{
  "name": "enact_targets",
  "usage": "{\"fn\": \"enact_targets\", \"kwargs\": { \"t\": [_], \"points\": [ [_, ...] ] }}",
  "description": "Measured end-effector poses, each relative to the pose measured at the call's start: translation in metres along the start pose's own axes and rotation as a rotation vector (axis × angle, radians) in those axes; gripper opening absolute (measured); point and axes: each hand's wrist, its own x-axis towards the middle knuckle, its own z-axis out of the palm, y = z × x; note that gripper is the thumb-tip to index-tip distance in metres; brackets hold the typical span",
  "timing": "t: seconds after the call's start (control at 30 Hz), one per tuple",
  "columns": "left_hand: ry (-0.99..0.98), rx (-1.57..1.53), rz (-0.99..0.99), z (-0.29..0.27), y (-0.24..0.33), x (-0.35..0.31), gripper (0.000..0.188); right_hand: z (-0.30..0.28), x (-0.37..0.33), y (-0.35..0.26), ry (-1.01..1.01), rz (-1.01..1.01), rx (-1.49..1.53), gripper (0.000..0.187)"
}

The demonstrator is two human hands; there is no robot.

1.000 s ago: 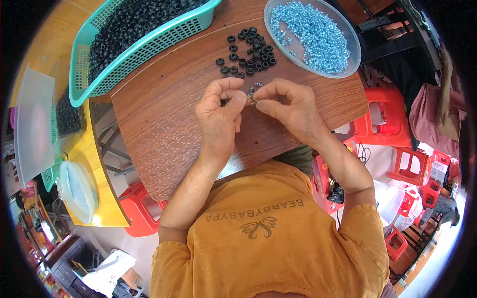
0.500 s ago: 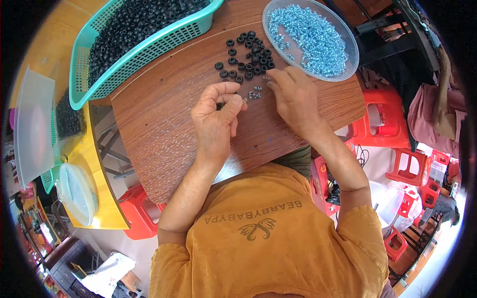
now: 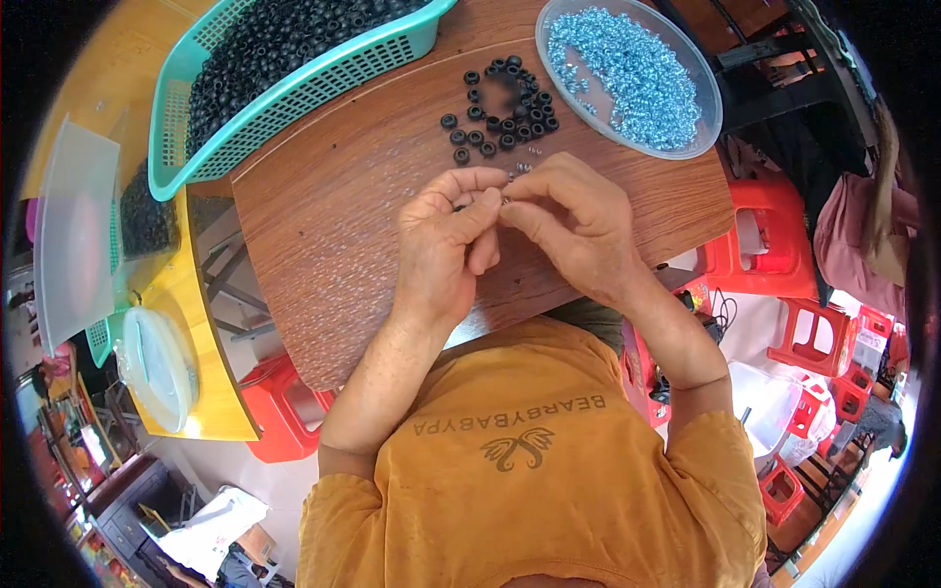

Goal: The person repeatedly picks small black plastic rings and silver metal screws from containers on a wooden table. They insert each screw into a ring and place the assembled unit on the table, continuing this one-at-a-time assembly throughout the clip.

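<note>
One head-worn fisheye view (wide, dark-rimmed), downward from close above left hand [image 3: 439, 240], right hand [image 3: 583, 225] and tabletop [image 3: 328, 255]

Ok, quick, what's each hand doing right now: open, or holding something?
Left hand: closed on what looks like a black bead.
Right hand: pinched closed; anything held is too small to make out.

brown wood-grain table [image 3: 314, 255], red plastic stools [image 3: 790, 230], yellow table [image 3: 211, 392] leftward, pale floor [image 3: 230, 465]

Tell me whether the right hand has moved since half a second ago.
Yes: against the round tub of blue beads, the right hand has moved left and toward the body, its fingertips now close to the left hand's.
</note>
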Motion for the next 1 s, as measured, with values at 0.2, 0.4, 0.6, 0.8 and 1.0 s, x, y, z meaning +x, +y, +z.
{"fn": "enact_targets", "kwargs": {
  "t": [0.2, 0.4, 0.6, 0.8, 1.0],
  "points": [
    [-0.067, -0.261, -0.217, -0.003, 0.008, -0.002, 0.035, -0.008, -0.002, -0.008, 0.084, 0.284, 0.363, 0.007],
    [-0.004, -0.205, -0.234, 0.004, 0.014, -0.007, 0.036, -0.011, -0.008, 0.003, 0.13, 0.357, 0.484, 0.008],
    [-0.196, -0.254, -0.234, -0.018, 0.002, -0.007, 0.034, -0.017, -0.009, 0.002, 0.144, 0.342, 0.411, 0.008],
    [-0.041, -0.241, -0.301, -0.006, 0.008, -0.01, 0.04, -0.016, -0.011, 0.004, 0.155, 0.322, 0.433, 0.009],
    [-0.076, -0.124, -0.222, -0.002, 0.009, -0.011, 0.04, -0.016, -0.012, 0.003, 0.159, 0.338, 0.461, 0.009]
  ]
}}
